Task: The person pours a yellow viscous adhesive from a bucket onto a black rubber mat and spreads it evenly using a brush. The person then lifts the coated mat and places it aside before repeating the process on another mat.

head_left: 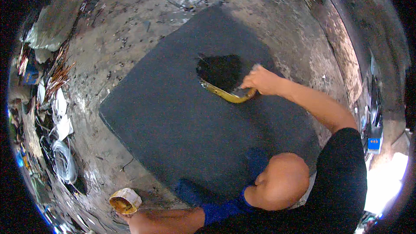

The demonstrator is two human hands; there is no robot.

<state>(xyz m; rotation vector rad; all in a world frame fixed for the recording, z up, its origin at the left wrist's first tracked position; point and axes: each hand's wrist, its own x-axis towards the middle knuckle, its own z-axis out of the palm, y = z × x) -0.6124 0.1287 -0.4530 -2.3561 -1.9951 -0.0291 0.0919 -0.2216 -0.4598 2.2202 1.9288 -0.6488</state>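
My right hand (262,80) is over a dark grey sheet (173,104) on the floor, closed at the end of a curved yellow-green tool (227,97). I cannot make out what kind of tool it is. Bordering the tool on its far side is a deep black patch (223,70), darker than the sheet around it. To the lower left, my left hand (124,217) grips a small whitish pot (133,196) with yellow-brown stains inside. The pot is tilted so its mouth shows, and it hides most of the left fingers.
The sheet lies on rough, littered concrete (104,56). Along the left are a coil of clear tubing (64,164), copper-coloured rods (60,76) and white scraps (60,108). A blue box (375,144) stands at the far right. My bare knee (286,180) is near the sheet's close edge.
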